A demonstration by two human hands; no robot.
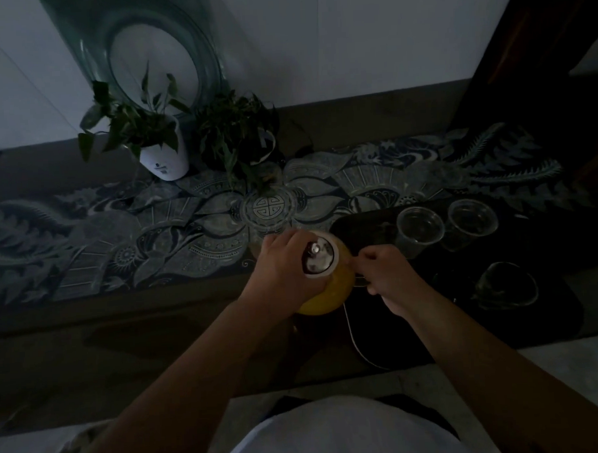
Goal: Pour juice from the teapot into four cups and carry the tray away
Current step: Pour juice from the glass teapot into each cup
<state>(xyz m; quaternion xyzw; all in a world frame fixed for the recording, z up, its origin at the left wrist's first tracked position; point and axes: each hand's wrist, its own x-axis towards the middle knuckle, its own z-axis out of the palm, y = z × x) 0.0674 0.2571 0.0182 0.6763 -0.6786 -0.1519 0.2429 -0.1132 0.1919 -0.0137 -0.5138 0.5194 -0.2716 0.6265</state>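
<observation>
Dim room, pale wall [351, 35], patterned table runner [119, 234], two potted plants [139, 130]

The teapot [323, 295] glows yellow-orange with juice. The tray [500, 320] is black, its cups [419, 229] clear. A blue-grey floral runner [119, 234] (medallion at centre) crosses the brown worktop [90, 355]. Green plants [132, 124], one in a white pot [164, 160].
</observation>
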